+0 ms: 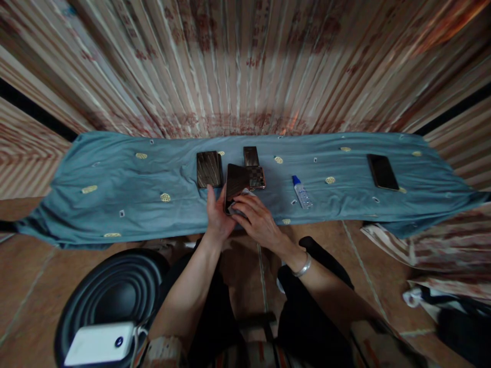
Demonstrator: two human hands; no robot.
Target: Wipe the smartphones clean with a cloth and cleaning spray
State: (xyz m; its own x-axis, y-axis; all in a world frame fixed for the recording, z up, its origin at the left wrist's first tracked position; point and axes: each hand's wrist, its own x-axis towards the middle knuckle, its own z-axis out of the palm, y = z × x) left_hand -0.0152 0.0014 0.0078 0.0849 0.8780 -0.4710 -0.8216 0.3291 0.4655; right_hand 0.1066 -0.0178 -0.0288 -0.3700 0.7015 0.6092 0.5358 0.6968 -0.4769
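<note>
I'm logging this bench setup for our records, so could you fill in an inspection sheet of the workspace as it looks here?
Surface: blue-grey cloth with small yellow motifs, wrinkled.
Job's things: phone tilted up in the left hand; right hand presses a pale wipe to it.
Clutter: four more phones: one left of the held one, two behind it, one far right; a blue-capped bottle lying down.
Hands: both bare; silver bracelet on right wrist.
Cables: thin white lead by the white power bank.
Surroundings: striped curtain, tiled floor, black stool.
</note>
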